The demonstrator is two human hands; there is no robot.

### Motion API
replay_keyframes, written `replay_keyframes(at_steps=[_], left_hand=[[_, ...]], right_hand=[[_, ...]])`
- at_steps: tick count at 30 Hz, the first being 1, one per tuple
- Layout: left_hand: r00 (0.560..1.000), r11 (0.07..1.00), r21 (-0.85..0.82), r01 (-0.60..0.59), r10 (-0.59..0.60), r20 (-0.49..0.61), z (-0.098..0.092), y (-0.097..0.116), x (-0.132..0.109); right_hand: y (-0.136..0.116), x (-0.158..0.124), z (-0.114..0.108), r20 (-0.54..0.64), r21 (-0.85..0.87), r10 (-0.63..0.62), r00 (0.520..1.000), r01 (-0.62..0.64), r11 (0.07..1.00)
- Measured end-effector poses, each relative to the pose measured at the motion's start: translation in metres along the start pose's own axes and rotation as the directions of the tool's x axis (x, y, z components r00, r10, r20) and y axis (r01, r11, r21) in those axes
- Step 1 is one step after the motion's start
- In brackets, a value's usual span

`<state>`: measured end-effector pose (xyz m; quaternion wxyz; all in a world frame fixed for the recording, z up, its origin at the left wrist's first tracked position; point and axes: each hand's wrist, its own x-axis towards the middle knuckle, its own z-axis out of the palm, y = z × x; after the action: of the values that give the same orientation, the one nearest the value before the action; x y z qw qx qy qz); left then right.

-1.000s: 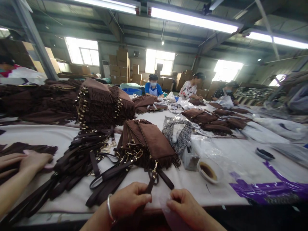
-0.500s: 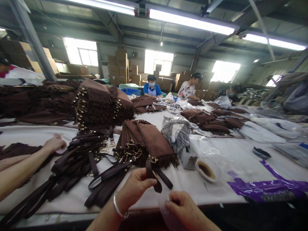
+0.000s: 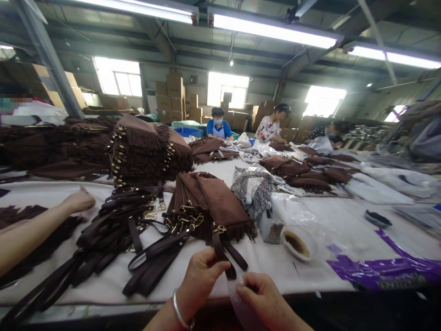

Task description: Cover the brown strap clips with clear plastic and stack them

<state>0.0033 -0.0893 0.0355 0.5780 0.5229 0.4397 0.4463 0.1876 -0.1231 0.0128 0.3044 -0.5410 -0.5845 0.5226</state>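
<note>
My left hand (image 3: 203,273) pinches a dark brown wrist strap (image 3: 220,246), which is clipped by a gold ring to a brown fringed pouch (image 3: 220,197). The pouch lies on top of several others like it. Beside it, my right hand (image 3: 262,292) is closed on a thin translucent plastic sheet or sleeve (image 3: 239,305), whose upper end meets the strap's lower loop. Whether the strap's end is inside the plastic, I cannot tell. A pile of loose brown straps with gold clasps (image 3: 103,225) spreads to the left of my left hand.
A co-worker's hand (image 3: 79,202) works at the far left over dark fringed pieces. A tall stack of fringed pouches (image 3: 151,151) stands behind the straps. To the right are a grey tape dispenser (image 3: 270,227), a round dish (image 3: 299,243) and purple plastic (image 3: 375,271).
My left hand has moved slightly right and down with the strap, bringing its loop against the plastic. The co-worker's arm at the left has shifted.
</note>
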Motion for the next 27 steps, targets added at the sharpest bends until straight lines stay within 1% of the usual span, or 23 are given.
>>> replay_keyframes(at_steps=[4,8,11,13,16,18,19,21,22,23,24,27], left_hand=[[0.998,0.996,-0.058,0.061,-0.061,0.006,0.007,-0.004,-0.003],[0.992,0.988,-0.108,0.114,-0.118,-0.033,0.013,-0.018,-0.004],[0.985,0.976,-0.15,0.159,-0.167,-0.042,0.017,-0.028,-0.007],[0.98,0.963,-0.183,0.197,-0.2,-0.001,0.019,-0.031,-0.01],[0.966,0.945,-0.204,0.257,-0.244,0.088,0.015,-0.025,-0.012],[0.943,0.899,-0.288,0.331,-0.308,0.124,0.008,-0.016,-0.008],[0.925,0.849,-0.368,0.38,-0.352,0.145,0.004,-0.012,-0.003],[0.886,0.706,-0.542,0.456,-0.421,0.197,-0.004,-0.004,0.01],[0.87,0.642,-0.601,0.476,-0.445,0.213,-0.007,-0.001,0.018],[0.858,0.601,-0.638,0.482,-0.469,0.208,-0.008,0.0,0.027],[0.854,0.584,-0.659,0.474,-0.487,0.183,-0.008,0.0,0.034],[0.861,0.605,-0.675,0.422,-0.501,0.089,0.002,-0.005,0.052]], right_hand=[[-0.003,-0.001,-0.001,0.006,0.042,-0.012,1.0,0.012,0.999],[-0.006,-0.001,0.0,0.019,0.073,0.001,1.0,-0.003,0.997],[-0.004,0.0,0.003,0.004,0.079,-0.014,1.0,0.013,0.997],[-0.001,0.002,0.004,-0.016,0.064,-0.03,0.999,0.031,0.997],[0.0,0.002,0.003,-0.054,0.022,-0.047,0.997,0.048,0.999],[-0.001,0.0,0.001,-0.052,0.025,-0.061,0.997,0.062,0.998],[-0.002,-0.002,0.0,-0.038,0.046,-0.064,0.997,0.065,0.997],[-0.003,-0.005,0.0,0.006,0.113,-0.048,0.999,0.047,0.993],[-0.003,-0.007,0.001,0.028,0.148,-0.027,0.999,0.023,0.989],[-0.001,-0.009,0.001,0.049,0.183,-0.007,0.999,-0.002,0.983],[0.001,-0.011,0.002,0.068,0.218,0.011,0.998,-0.026,0.976],[0.01,-0.014,0.004,0.116,0.278,0.044,0.992,-0.075,0.958]])
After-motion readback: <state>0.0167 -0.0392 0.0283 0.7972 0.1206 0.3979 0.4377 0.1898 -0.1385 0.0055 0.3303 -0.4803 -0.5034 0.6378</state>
